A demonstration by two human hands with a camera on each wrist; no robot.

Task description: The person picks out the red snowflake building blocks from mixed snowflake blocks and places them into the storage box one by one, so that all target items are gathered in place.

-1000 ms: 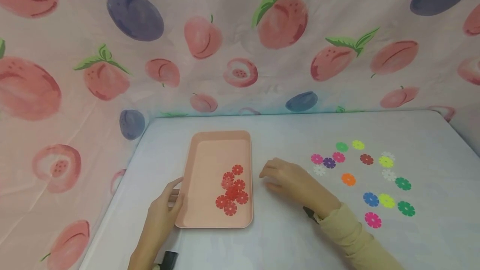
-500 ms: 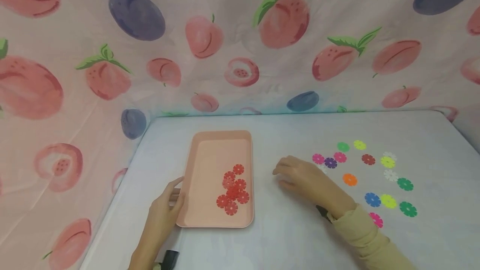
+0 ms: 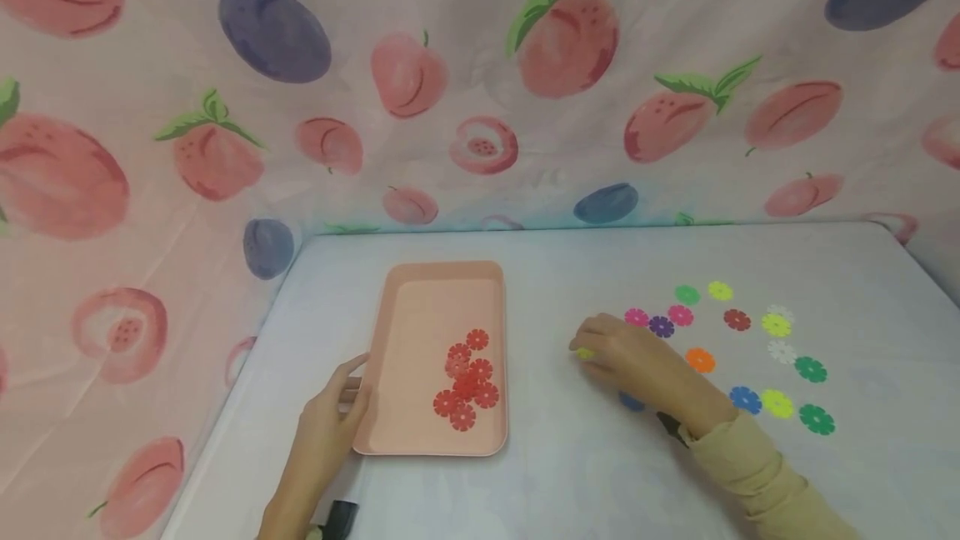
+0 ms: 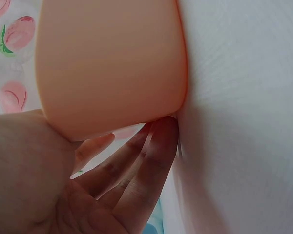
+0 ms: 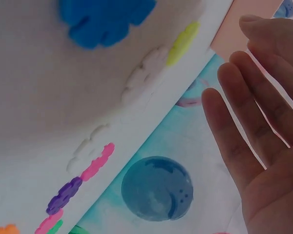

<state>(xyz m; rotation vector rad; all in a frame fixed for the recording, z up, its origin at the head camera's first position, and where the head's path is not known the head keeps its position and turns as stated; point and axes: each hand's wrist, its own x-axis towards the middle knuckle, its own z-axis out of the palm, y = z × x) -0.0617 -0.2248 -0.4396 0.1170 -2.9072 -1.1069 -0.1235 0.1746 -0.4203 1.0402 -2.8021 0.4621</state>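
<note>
A peach-pink tray (image 3: 431, 298) lies on the white table, with overlapping red flower-shaped discs (image 3: 461, 388) in its right half. My left hand (image 3: 330, 415) holds the tray's left edge near the front corner, thumb at the rim. In the left wrist view its fingers (image 4: 141, 170) meet the lower side wall. Right of the tray, my right hand (image 3: 626, 357) is over the table, palm down. Its loosely bent, spread fingers hold nothing in the right wrist view. A yellow disc (image 3: 584, 352) shows at its fingertips, and a blue disc (image 3: 632, 401) shows partly beneath it.
Several flower discs lie scattered right of my right hand, among them orange (image 3: 700, 360), purple (image 3: 662, 326), brown (image 3: 737, 320) and green (image 3: 817, 419). A fruit-print cloth (image 3: 525, 165) hangs behind and to the left of the table.
My right hand has moved right, away from the tray. The yellow and blue discs have come into view, while a pink and a white disc are now covered. The left hand and tray stay put.
</note>
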